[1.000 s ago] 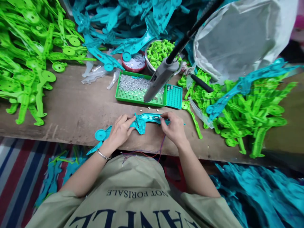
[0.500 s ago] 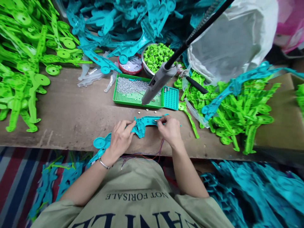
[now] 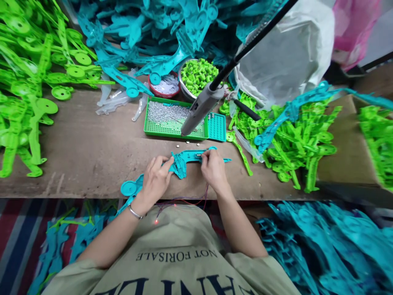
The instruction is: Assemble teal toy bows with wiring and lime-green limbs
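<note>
On tabletop (image 3: 89, 151), head view: blue shell (image 3: 179, 167) pinned near front edge by left hand (image 3: 155, 179), fingers curled over it; small metal part (image 3: 199, 155) apparently pinched by right hand (image 3: 213, 169), fingers narrow. Placement into shell seemingly in hand; fine alignment called for.

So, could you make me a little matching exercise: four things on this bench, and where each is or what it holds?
1. Long turquoise plastic part
2. Round red plastic basket
3. Round silvery bowl
4. Rectangular green plastic tray

A. Holds chunky bright-green pieces
B. Under the left hand
C. Holds tiny silvery pieces
D. Holds thin whitish pieces

Pairs: 1-B, 2-D, 3-A, 4-C
</note>
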`<state>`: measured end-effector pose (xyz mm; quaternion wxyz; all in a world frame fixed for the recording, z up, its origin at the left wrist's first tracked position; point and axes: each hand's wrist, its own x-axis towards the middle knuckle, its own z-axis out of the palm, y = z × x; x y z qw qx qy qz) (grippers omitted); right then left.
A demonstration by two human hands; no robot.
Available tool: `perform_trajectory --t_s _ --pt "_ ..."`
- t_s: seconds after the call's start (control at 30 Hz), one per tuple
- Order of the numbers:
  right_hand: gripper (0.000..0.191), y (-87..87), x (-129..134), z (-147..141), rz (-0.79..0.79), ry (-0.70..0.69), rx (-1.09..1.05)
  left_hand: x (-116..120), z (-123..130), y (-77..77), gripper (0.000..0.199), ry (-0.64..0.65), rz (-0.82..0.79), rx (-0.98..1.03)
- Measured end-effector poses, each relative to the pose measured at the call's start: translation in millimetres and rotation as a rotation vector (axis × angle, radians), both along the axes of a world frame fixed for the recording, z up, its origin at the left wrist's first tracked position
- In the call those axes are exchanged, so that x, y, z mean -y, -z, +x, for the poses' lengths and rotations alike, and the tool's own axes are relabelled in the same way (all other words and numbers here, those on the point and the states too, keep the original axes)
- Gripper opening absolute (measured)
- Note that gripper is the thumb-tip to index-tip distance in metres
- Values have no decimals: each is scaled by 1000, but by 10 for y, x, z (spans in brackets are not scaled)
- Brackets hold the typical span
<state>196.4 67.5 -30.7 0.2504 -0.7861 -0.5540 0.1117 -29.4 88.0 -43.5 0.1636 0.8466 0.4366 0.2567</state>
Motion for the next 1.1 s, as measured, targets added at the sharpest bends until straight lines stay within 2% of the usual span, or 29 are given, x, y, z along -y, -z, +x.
perform_trajectory --t_s 0.23,0.43,0.6,0.7,0.87,0.97,1.1 --pt "13 -70 -80 10 -79 31 65 29 12 -3 41 -17 28 33" --pt "13 -4 -128 -57 -87 36 103 66 23 -3 42 -32 18 19" --pt "14 70 -25 -72 -22 32 66 46 13 7 45 -39 -53 2" --pt "10 54 11 -29 12 33 -2 31 2 16 45 -23 -63 -2" --pt "12 -105 22 103 20 -111 -56 8 -20 9 42 26 -23 -124" --pt "14 -258 53 262 141 -157 -11 -18 -46 -83 42 90 -17 -252" --pt "17 -436 97 499 263 -130 138 -119 -81 -370 50 200 7 -382"
